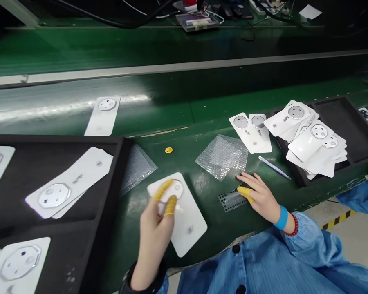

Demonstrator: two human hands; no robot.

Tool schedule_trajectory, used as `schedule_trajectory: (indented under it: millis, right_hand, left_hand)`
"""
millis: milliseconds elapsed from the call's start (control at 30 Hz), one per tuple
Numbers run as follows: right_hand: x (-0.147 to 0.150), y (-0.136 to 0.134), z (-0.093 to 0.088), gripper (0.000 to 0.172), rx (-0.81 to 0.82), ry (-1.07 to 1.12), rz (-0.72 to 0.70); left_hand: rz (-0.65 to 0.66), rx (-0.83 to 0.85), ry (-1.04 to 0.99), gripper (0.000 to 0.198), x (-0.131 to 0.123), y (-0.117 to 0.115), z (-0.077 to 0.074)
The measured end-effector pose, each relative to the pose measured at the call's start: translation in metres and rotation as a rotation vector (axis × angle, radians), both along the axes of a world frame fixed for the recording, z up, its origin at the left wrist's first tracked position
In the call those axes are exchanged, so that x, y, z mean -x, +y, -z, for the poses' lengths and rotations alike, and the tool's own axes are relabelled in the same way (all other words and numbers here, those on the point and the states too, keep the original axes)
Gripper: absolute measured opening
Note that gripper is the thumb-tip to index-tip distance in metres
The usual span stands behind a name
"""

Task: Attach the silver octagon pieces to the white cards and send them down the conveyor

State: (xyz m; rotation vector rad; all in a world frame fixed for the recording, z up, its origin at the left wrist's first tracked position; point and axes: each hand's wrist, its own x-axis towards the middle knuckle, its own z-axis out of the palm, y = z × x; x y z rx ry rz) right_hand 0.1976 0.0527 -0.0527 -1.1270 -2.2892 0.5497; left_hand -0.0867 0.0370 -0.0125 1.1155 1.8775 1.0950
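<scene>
Overhead view of two hands working at a glossy green surface (pixel 184 149). The left hand (pixel 153 243), with yellow rubber finger cots (pixel 171 205) on its thumb and forefinger, forms a closed grip, pinching the round end of a white rectangular card (pixel 188 222) near the front edge of the surface. The right hand (pixel 260 200), at the cuff of a blue sleeve (pixel 309 253), is a spread grip lying flat, one yellow-cotted finger touching a black perforated mesh strip (pixel 231 201). Just beyond it lie a clear bubble-wrap sheet (pixel 222 157), slender pale-blue tweezers (pixel 274 167) and two overlapping white cards (pixel 250 132). To the right, a black foam tray (pixel 346 118) carries a loose heap of white cards (pixel 315 143). To the left, a second black foam tray (pixel 110 141) holds white cards with octagonal silver-rimmed discs (pixel 69 183). A second bubble-wrap sheet (pixel 139 167) touches that tray's edge, and a small round yellow disc (pixel 168 150) lies apart.
</scene>
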Motion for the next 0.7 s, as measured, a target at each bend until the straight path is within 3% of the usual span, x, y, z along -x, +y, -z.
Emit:
schedule_trajectory:
  millis: [67, 167, 267, 367, 433, 533, 600, 700]
  right_hand:
    - [-0.003, 0.005, -0.013, 0.031, -0.035, 0.123, -0.043]
    - [-0.005, 0.018, -0.047, 0.037, -0.075, 0.222, -0.171]
    - [-0.008, 0.032, -0.073, 0.042, -0.118, 0.157, -0.313]
    - [-0.012, 0.045, -0.084, 0.046, -0.109, 0.047, -0.404]
    - [-0.015, 0.051, -0.089, 0.047, -0.104, 0.009, -0.426]
    - [-0.016, 0.053, -0.099, 0.045, -0.128, -0.057, -0.415]
    - [-0.014, 0.052, -0.109, 0.04, -0.181, -0.154, -0.389]
    - [-0.005, 0.053, -0.121, 0.029, -0.292, -0.323, -0.374]
  left_hand:
    - [0.112, 0.161, -0.077, 0.033, -0.009, 0.001, 0.008]
    - [0.26, 0.201, -0.241, 0.034, -0.034, 0.006, 0.003]
    - [0.398, 0.225, -0.395, 0.037, -0.057, 0.011, -0.009]
    - [0.512, 0.281, -0.52, 0.036, -0.068, 0.012, -0.014]
    - [0.502, 0.292, -0.55, 0.037, -0.07, 0.011, -0.012]
    - [0.376, 0.241, -0.506, 0.038, -0.067, 0.01, -0.01]
    - [0.307, 0.202, -0.464, 0.04, -0.065, 0.008, -0.013]
    - [0.328, 0.172, -0.473, 0.04, -0.07, 0.004, -0.026]
